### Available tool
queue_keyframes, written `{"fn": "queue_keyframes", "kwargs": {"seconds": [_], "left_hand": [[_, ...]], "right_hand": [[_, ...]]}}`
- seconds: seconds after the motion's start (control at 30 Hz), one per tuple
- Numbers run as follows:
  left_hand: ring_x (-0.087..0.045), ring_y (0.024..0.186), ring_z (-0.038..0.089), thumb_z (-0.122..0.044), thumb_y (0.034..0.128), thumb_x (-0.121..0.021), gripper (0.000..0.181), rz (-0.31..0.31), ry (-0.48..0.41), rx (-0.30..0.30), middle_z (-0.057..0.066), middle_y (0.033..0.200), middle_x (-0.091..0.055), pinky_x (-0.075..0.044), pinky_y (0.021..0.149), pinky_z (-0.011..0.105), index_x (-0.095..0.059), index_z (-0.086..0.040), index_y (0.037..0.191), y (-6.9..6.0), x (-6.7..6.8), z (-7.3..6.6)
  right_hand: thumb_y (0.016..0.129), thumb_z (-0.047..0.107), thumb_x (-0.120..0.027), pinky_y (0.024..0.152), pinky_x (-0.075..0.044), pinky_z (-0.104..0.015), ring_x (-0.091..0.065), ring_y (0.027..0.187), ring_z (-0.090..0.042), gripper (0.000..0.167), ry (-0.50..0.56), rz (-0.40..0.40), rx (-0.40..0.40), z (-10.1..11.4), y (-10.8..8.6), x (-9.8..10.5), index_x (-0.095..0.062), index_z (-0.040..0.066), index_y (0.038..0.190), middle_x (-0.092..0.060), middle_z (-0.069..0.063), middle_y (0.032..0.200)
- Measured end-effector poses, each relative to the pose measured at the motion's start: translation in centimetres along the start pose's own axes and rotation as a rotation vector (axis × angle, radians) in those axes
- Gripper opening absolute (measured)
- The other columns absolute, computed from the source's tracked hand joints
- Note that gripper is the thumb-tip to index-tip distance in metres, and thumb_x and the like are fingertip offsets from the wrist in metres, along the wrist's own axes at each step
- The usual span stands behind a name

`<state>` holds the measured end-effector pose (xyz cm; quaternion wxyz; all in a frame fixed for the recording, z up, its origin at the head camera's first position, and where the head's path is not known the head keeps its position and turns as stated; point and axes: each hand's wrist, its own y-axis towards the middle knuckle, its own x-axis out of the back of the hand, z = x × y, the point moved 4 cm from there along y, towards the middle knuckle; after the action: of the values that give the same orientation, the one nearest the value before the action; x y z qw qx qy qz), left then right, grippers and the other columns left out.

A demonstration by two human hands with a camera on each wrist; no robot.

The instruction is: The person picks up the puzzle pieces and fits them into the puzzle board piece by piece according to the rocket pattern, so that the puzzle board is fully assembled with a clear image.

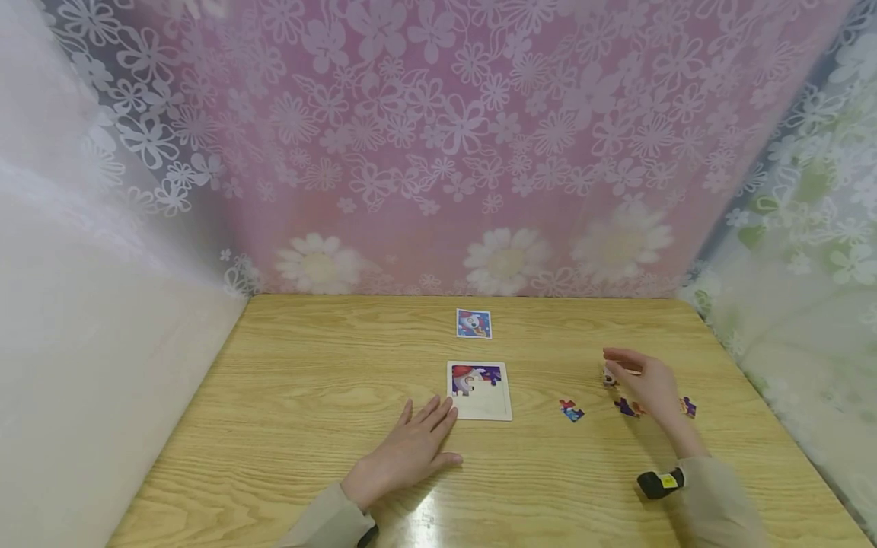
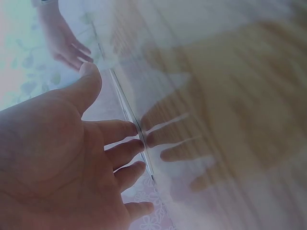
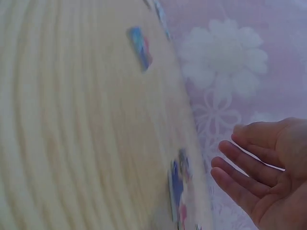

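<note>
A flowered curtain (image 1: 425,114) rises beyond both hands' fingers. Below them spreads the wooden table (image 1: 288,365). The left hand (image 1: 409,449) has straight fingers slightly apart, thumb well out, fingertips touching the tray's near left edge. The right hand (image 1: 647,384) has loosely bent fingers, parted and gripping nothing in its wrist view. The square white tray (image 1: 485,409), at the left fingertips, holds joined puzzle pieces (image 1: 469,374) along its far and left parts; its near right part is bare. A picture card (image 1: 474,324) lies beyond the left fingertips, past the tray. Loose pieces (image 1: 571,411) lie left of the right fingers and below that hand; a whitish piece (image 1: 609,376) sits at its fingertips, contact unclear. Behind those fingers, a yellow label (image 1: 668,481) on the black wrist device (image 1: 654,485) is too small to read.
</note>
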<state>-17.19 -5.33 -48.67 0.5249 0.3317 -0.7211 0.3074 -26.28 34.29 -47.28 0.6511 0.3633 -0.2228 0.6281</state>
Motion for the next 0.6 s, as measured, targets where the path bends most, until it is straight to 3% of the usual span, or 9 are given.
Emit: {"fn": "queue_keyframes", "kwargs": {"seconds": [0.07, 0.13, 0.27, 0.4, 0.6], "left_hand": [[-0.023, 0.153, 0.031, -0.053, 0.1021, -0.049, 0.075, 0.0, -0.001, -0.001, 0.012, 0.166, -0.025, -0.018, 0.122, 0.062, -0.034, -0.005, 0.158, 0.0, 0.1, -0.1], [-0.023, 0.153, 0.031, -0.053, 0.1021, -0.049, 0.075, -0.001, -0.005, 0.0, 0.012, 0.166, -0.024, -0.018, 0.122, 0.062, -0.034, -0.005, 0.158, 0.0, 0.1, -0.1], [-0.022, 0.154, 0.031, -0.054, 0.1022, -0.048, 0.075, 0.0, -0.004, 0.002, 0.011, 0.167, -0.023, -0.017, 0.122, 0.061, -0.033, -0.006, 0.158, 0.0, -0.1, 0.0], [-0.021, 0.154, 0.03, -0.055, 0.102, -0.048, 0.076, 0.003, -0.008, 0.005, 0.01, 0.167, -0.022, -0.016, 0.122, 0.06, -0.032, -0.006, 0.158, 0.0, -0.2, 0.1], [-0.021, 0.154, 0.031, -0.054, 0.102, -0.048, 0.076, -0.002, -0.008, 0.004, 0.011, 0.167, -0.023, -0.016, 0.122, 0.061, -0.033, -0.006, 0.158, 0.0, -0.2, 0.1]], "right_hand": [[0.103, 0.027, -0.061, 0.041, -0.047, -0.03, -0.072, 0.078, -0.039, 0.041, -0.038, 0.015, -0.008, -0.4, -0.1, 0.1, -0.063, 0.001, 0.135, -0.066, -0.029, 0.125], [0.102, 0.023, -0.064, 0.046, -0.05, -0.029, -0.069, 0.099, -0.048, 0.04, -0.086, 0.032, -0.007, -0.7, -0.2, 0.1, -0.063, -0.002, 0.133, -0.066, -0.03, 0.125], [0.097, 0.019, -0.07, 0.049, -0.05, -0.031, -0.069, 0.097, -0.046, 0.041, -0.17, 0.086, -0.013, -1.2, -0.2, -0.1, -0.064, -0.004, 0.131, -0.068, -0.03, 0.118], [0.093, 0.021, -0.075, 0.06, -0.056, -0.042, -0.07, 0.094, -0.044, 0.045, -0.235, 0.132, 0.001, -1.4, -0.1, -0.2, -0.065, -0.004, 0.128, -0.071, -0.029, 0.113], [0.09, 0.02, -0.078, 0.073, -0.057, -0.055, -0.068, 0.093, -0.043, 0.044, -0.261, 0.139, 0.048, -1.0, 0.2, -0.3, -0.067, -0.004, 0.126, -0.071, -0.027, 0.11]]}}
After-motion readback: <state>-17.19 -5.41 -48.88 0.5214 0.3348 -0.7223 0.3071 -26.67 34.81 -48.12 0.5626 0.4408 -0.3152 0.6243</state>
